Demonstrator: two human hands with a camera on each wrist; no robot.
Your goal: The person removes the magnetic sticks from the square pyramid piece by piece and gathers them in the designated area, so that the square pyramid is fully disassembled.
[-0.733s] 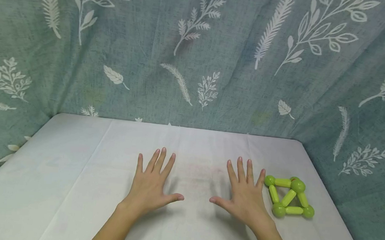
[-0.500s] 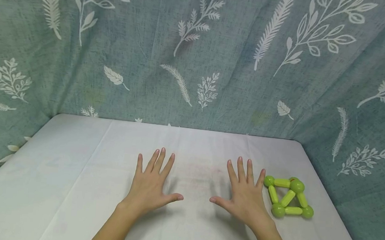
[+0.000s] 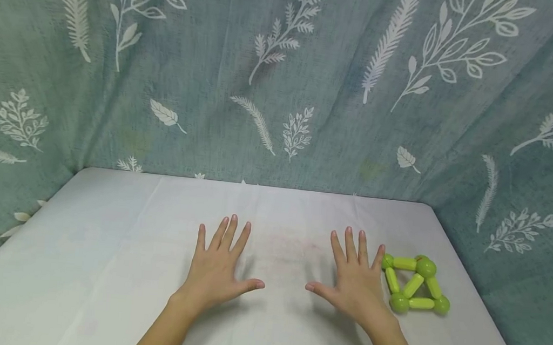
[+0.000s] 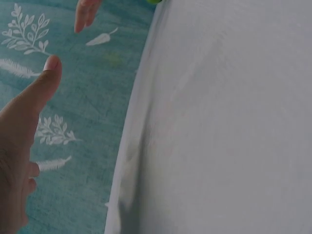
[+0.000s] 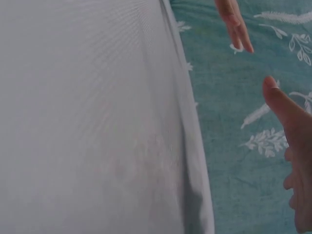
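Note:
Palm down over the white table, my left hand has its fingers straight and spread, holding nothing. My right hand is spread the same way to its right, also with nothing in it. Just beyond the right hand's little finger lies a lime-green frame made of short rods joined by round balls; the fingertip overlaps its far left ball in the head view. In the left wrist view the left thumb points up at the left side. The right thumb shows at the right of the right wrist view.
A white cloth covers the table, whose far edge runs in front of a blue-green curtain with white leaf prints. The curtain also hangs along the left and right sides.
The right hand has shifted slightly to the right, its little finger now overlapping the green frame's ball. The left hand is nearly still; the head view has tilted a little.

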